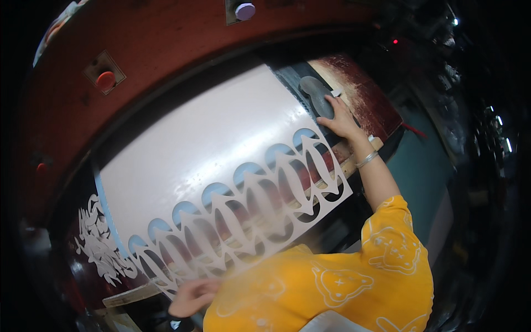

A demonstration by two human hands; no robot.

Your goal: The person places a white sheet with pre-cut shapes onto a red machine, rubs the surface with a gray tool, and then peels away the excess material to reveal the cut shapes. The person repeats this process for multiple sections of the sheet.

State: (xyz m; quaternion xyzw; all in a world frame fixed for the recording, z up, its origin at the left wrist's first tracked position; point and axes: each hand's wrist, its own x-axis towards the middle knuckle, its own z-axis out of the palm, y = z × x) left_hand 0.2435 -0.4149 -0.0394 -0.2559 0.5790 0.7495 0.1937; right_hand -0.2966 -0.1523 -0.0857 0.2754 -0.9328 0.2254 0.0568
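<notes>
A large pale sheet (215, 122) lies over the work surface, with a row of sole-shaped openings along its near side. At its far right corner, a grey sole-shaped cutting die (318, 95) rests beside the sheet. My right hand (341, 119) reaches to the die's near end, thumb on one side and fingers on the other, gripping its edges. My left hand (193, 296) is low in the picture, by the near left edge of the perforated strip. Its fingers look bent but are smeared by motion, and whether they touch the sheet is unclear.
A reddish machine beam (160, 50) spans the back, carrying a red button (105, 81) and a pale purple button (245, 11). White scraps (99, 238) are heaped at the left. A worn red-brown board (365, 88) lies at right, above a green surface (420, 166).
</notes>
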